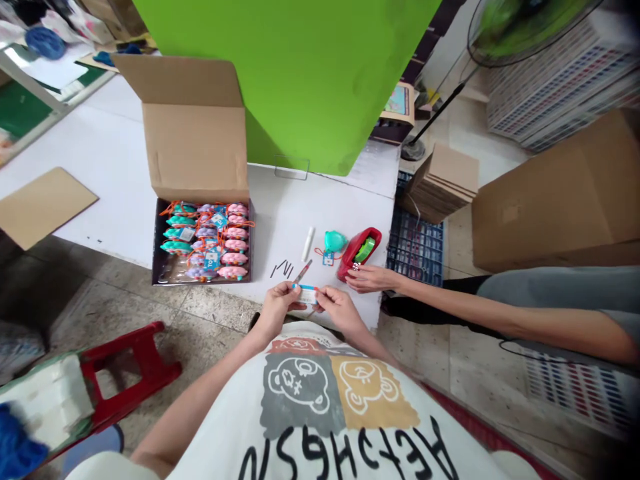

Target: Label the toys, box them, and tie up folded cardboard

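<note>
Near the table's front edge, a small blue-and-white tag is pinched between both my hands. My left hand closes on its left end, and my right hand on its right end. Just above my left fingers lies a slim pen-like tool; whether they touch it I cannot tell. Several thin dark strips and a white marker-like tube rest beyond. A teal pouch-like toy with a blue tag lies farther right. Another person's hand reaches to the red tape dispenser.
To the left stands an open cardboard box with rows of teal, purple and pink toys. A tall green panel rises behind the white table. A red stool is at lower left, and a fan at upper right.
</note>
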Available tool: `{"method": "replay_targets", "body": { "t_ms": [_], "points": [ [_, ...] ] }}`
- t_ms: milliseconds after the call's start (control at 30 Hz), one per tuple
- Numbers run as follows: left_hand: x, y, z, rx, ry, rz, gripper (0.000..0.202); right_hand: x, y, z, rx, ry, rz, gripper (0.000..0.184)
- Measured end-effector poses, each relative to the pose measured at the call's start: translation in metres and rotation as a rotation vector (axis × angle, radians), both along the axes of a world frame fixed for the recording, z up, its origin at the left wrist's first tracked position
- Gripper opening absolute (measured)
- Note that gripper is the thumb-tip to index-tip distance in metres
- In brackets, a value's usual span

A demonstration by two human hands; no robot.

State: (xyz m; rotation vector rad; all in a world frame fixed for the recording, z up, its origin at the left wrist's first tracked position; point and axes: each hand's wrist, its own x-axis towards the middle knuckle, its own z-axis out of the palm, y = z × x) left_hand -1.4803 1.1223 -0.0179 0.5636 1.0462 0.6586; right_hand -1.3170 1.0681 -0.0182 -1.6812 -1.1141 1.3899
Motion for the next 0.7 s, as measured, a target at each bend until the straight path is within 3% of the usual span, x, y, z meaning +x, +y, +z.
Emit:
{"method": "replay_targets", "body": {
  "t_ms": [67,167,300,400,500,600,700],
  "points": [
    [-0.003,0.004,-0.005,0.007,0.036,0.028,0.044,0.018,0.004,-0.002,0.048,-0.183,0.075,0.027],
    [-0.006,0.007,-0.011,-0.014,0.063,0.039,0.045,0.051,0.019,-0.001,0.132,-0.63,0.162,0.021],
    [-0.008,0.002,-0.015,-0.056,0.044,0.044,0.045,0.073,0.056,-0.007,0.101,-0.972,0.34,0.025],
    [-0.01,-0.003,-0.016,-0.103,0.04,0.084,0.047,0.063,0.082,-0.029,-0.075,-1.038,0.473,0.035],
    [-0.014,-0.005,-0.015,-0.135,0.039,0.127,0.047,0.043,0.09,-0.06,-0.247,-1.005,0.53,0.038],
    [-0.021,-0.005,-0.012,-0.129,0.04,0.157,0.048,0.027,0.076,-0.086,-0.305,-0.989,0.523,0.034],
    [-0.029,-0.004,-0.014,-0.127,0.047,0.178,0.049,0.026,0.053,-0.099,-0.277,-0.952,0.511,0.031]
  ]
}}
